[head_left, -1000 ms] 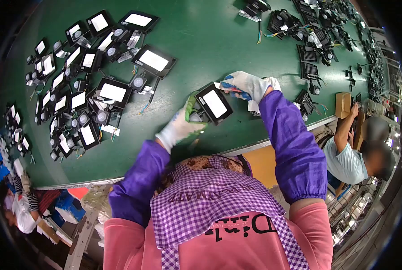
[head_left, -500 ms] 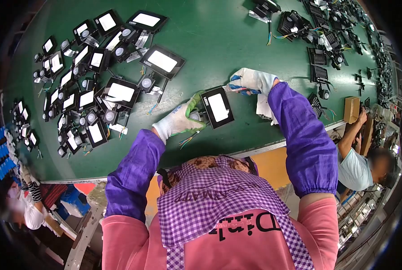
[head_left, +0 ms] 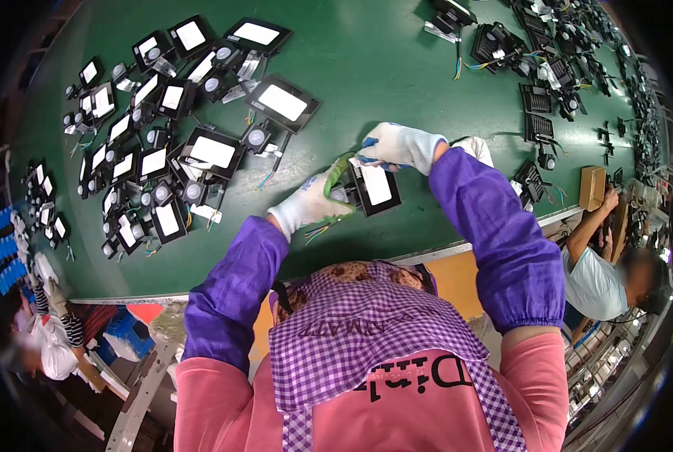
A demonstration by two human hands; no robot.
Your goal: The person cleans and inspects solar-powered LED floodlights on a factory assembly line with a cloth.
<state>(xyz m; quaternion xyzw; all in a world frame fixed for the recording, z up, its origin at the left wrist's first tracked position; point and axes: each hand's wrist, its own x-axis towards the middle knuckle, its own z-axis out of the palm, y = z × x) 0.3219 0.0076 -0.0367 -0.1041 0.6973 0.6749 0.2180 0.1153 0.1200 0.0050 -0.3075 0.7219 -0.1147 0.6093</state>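
A black floodlight with a white front panel is tilted up over the green table, its round motion sensor at its left side. My left hand, in a white and green glove, grips its left side. Coloured wires hang below that hand. My right hand, in a white and blue glove, has its fingers curled together at the floodlight's top edge; whatever they pinch is hidden. A white cloth-like item shows beside my right forearm, partly covered by the sleeve.
Several similar floodlights lie across the table's left side. More black lamps and brackets crowd the right. A cardboard box stands near the right edge, by a co-worker's arm. Another person is at the lower left.
My right hand has moved left and slightly down, from the floodlight's right upper corner to its top edge. My left hand keeps its grip. The whole view has shifted slightly.
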